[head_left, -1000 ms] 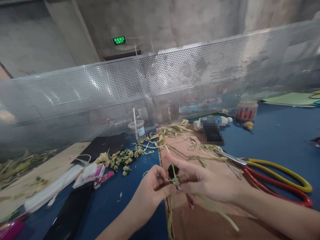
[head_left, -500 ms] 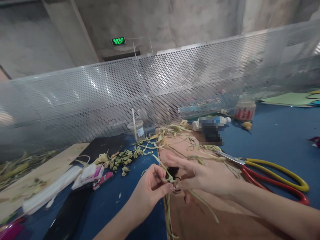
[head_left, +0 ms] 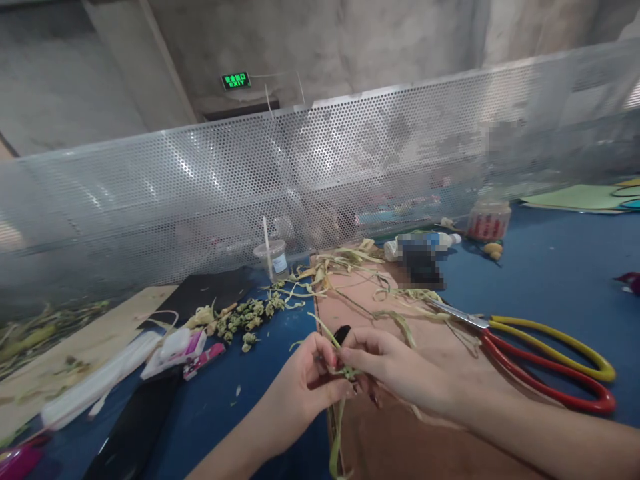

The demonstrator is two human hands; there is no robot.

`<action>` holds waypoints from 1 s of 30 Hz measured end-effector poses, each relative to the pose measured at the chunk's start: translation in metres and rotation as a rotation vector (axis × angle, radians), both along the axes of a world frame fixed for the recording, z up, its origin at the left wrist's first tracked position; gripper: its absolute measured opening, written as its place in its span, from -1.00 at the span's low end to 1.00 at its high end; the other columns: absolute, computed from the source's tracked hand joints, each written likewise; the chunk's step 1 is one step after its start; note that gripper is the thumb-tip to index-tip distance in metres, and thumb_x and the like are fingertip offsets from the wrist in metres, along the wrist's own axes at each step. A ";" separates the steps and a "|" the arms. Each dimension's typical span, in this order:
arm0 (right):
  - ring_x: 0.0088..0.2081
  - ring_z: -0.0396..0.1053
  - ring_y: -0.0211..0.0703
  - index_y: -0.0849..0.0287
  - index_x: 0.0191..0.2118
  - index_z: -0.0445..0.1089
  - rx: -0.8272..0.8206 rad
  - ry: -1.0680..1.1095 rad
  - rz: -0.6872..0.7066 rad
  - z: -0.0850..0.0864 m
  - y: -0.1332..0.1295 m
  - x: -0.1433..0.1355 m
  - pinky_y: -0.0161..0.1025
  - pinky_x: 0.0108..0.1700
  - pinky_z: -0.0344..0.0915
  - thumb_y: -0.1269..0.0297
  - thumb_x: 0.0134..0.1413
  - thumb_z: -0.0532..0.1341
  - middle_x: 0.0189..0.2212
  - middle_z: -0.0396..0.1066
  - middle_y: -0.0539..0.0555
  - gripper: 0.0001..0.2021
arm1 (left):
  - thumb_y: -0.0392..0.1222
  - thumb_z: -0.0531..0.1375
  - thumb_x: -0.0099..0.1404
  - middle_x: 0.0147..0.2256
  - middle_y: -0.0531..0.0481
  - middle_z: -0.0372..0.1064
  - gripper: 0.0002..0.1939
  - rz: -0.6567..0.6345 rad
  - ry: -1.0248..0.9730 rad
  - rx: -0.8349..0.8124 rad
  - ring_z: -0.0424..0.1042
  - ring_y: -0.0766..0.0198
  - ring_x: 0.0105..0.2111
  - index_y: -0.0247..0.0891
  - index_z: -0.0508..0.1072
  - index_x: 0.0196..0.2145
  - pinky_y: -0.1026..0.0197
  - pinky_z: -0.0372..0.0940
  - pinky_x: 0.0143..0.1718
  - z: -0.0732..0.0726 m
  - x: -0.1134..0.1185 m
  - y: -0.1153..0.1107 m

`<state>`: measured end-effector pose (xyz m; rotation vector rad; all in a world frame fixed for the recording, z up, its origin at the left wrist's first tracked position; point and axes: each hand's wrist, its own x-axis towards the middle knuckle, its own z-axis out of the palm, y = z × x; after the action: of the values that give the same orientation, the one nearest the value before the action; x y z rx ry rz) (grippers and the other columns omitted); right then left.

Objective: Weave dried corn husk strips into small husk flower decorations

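Note:
My left hand (head_left: 311, 380) pinches a small knotted piece of pale green plant strips (head_left: 350, 373) between thumb and fingertips. Against its other side, the curled fingers of my right hand (head_left: 387, 360) close on the same strips. One strip end pokes up past the fingertips, and a longer one hangs down over the cardboard edge. Fingers hide part of the knot. Just behind the hands shows a small black object (head_left: 342, 333), its kind unclear. Several finished-looking green knots (head_left: 245, 321) lie heaped to the left.
Brown cardboard (head_left: 395, 440) lies on the blue table (head_left: 530, 267). On its right rest large scissors with red and yellow handles (head_left: 603, 401). Loose dried strips (head_left: 345, 260), a plastic cup (head_left: 275, 263), a bottle (head_left: 393, 250) and a jar (head_left: 489, 223) stand or lie farther back. A perforated metal screen (head_left: 330, 153) rises behind.
My right hand has drawn in toward the left, its spread fingers now curled onto the strips. The strip that stuck out beneath it is no longer seen there. My left hand stays nearly put.

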<state>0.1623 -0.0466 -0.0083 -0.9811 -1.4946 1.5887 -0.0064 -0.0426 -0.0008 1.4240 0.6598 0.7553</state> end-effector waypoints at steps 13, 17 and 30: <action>-0.66 -0.09 -0.46 0.23 -0.48 0.22 0.033 0.099 -0.191 0.000 -0.008 -0.009 -0.41 -0.64 -0.17 0.06 0.02 0.14 -0.67 0.04 -0.14 -0.70 | -0.34 0.15 0.14 -0.43 0.14 0.03 -0.77 0.042 0.125 0.120 0.12 0.42 -0.40 -0.23 0.08 -0.44 0.31 0.10 -0.34 0.004 0.000 -0.003; -0.66 -0.08 -0.46 0.22 -0.43 0.23 0.049 0.125 -0.230 -0.003 -0.008 -0.011 -0.41 -0.64 -0.16 0.06 0.04 0.12 -0.64 0.09 -0.13 -0.71 | -0.27 0.17 0.14 -0.45 0.14 0.09 -0.78 0.100 0.124 0.110 0.17 0.40 -0.40 -0.23 0.12 -0.40 0.31 0.12 -0.34 0.004 0.002 -0.003; -0.61 0.24 -0.35 0.17 -0.36 0.12 0.087 0.214 -0.133 -0.006 -0.014 -0.017 -0.37 -0.52 0.21 0.04 0.10 0.03 -0.64 0.20 -0.13 -0.73 | -0.02 0.04 0.24 -0.48 0.05 0.27 -0.76 0.071 0.114 -0.017 0.31 0.31 -0.47 -0.27 0.18 -0.39 0.21 0.23 -0.39 -0.003 0.007 -0.002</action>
<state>0.1451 -0.0601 -0.0140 -0.8167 -1.3135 1.4716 0.0001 -0.0447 -0.0035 1.4419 0.8065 0.7266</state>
